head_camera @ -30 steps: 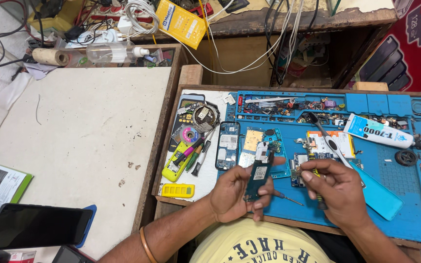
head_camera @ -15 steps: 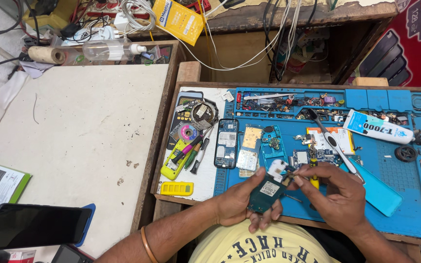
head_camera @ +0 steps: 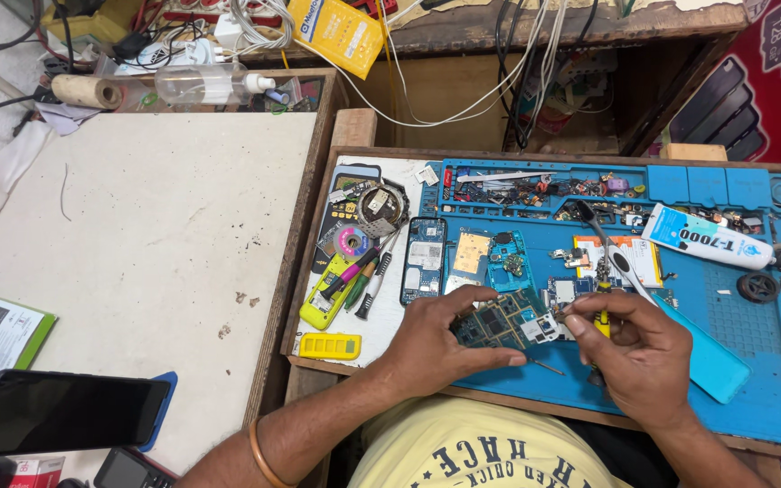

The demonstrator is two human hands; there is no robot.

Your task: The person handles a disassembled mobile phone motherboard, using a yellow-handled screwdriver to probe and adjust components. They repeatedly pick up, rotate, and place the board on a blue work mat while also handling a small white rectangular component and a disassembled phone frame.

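Observation:
My left hand holds a green phone circuit board flat over the blue repair mat, thumb on top and fingers underneath. My right hand is closed around a small yellow-handled screwdriver, and its fingertips touch the board's right edge near a small metal part. Both hands are low over the front of the mat, close together.
On the mat lie an opened phone body, loose boards and parts, a white glue tube, a toothbrush and a light-blue flat tool. Left of it are pens, a yellow block, tape rolls. A dark phone rests on the white table.
My left hand has turned the board from upright to flat and lowered it over the mat. My right hand has closed in on the board's right edge.

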